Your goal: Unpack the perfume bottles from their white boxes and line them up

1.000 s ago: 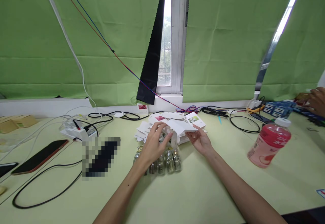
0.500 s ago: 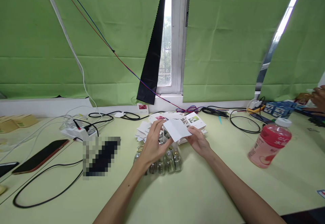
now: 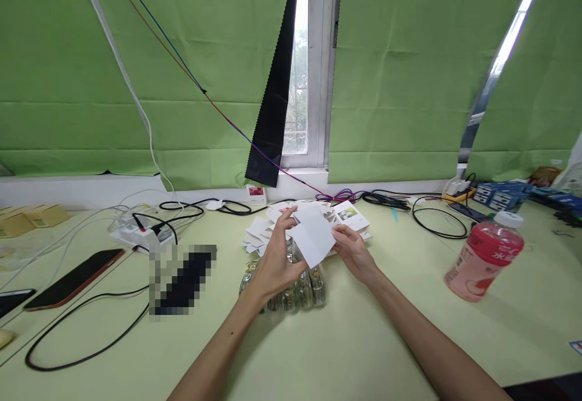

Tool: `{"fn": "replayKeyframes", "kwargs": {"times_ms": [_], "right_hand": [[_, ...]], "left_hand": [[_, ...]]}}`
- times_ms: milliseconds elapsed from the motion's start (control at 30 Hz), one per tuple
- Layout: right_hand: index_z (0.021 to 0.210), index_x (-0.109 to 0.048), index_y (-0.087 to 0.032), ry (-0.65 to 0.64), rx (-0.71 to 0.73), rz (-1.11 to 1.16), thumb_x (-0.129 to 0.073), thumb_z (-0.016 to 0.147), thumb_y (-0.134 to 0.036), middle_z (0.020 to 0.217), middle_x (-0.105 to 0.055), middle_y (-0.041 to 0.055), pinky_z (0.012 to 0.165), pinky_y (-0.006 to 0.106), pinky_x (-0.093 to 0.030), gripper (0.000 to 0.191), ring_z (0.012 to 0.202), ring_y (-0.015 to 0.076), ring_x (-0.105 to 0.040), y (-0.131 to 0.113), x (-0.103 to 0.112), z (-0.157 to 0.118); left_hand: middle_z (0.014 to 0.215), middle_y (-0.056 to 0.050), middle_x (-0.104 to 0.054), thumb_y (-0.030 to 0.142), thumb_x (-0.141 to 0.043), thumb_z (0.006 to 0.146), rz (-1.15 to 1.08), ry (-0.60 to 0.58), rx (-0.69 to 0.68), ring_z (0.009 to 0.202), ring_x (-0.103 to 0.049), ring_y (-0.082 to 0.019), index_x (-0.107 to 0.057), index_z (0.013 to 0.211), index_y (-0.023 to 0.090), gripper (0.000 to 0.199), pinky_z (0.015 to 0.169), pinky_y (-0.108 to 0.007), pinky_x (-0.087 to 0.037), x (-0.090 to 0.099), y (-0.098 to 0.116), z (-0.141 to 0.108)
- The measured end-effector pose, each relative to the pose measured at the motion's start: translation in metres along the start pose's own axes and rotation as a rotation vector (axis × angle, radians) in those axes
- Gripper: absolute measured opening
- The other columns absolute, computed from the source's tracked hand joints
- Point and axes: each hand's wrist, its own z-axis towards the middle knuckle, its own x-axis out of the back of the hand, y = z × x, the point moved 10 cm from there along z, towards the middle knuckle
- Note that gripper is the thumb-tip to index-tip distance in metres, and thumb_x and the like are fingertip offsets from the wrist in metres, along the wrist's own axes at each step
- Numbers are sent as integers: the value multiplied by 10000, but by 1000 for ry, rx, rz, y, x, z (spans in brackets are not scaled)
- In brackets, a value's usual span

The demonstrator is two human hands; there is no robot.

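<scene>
A small white cardboard box (image 3: 313, 237) is held up between both hands, a plain side and a fold line facing me. My left hand (image 3: 279, 258) grips it from the left, thumb at the lower corner and fingers along the upper edge. The fingers of my right hand (image 3: 353, 251) pinch its right edge. Below and partly behind my left hand, several small clear glass bottles (image 3: 304, 292) stand close together on the table. Behind the hands spreads a pile of white cardboard boxes (image 3: 259, 232), and one box with a green picture (image 3: 349, 214) lies on its right side.
A pink drink bottle (image 3: 484, 258) stands to the right. On the left are a phone (image 3: 75, 278), a power strip (image 3: 136, 237) and a looped black cable (image 3: 59, 369). Yellow boxes (image 3: 45, 215) sit at the far left. Coiled cables (image 3: 382, 200) run along the back edge.
The white box has tilted, and a fold now shows across it, with its lower corner nearer me. Another person's hand at the far right has gone out of view.
</scene>
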Motion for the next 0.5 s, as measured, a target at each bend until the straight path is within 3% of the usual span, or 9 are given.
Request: {"fn": "replayKeyframes", "kwargs": {"times_ms": [500], "right_hand": [[809,-703,-206,-43,-27,-51,-832,712,-368,763,-633,-8,627,258,-440,229,676,119,-539,3,-6,-2]], "left_hand": [[1491,-207,-376,173,-780,723,-55,24,-51,1411,-387,-315,-309,1250,236,710,1105,-511,-376,-1,2,-2]]}}
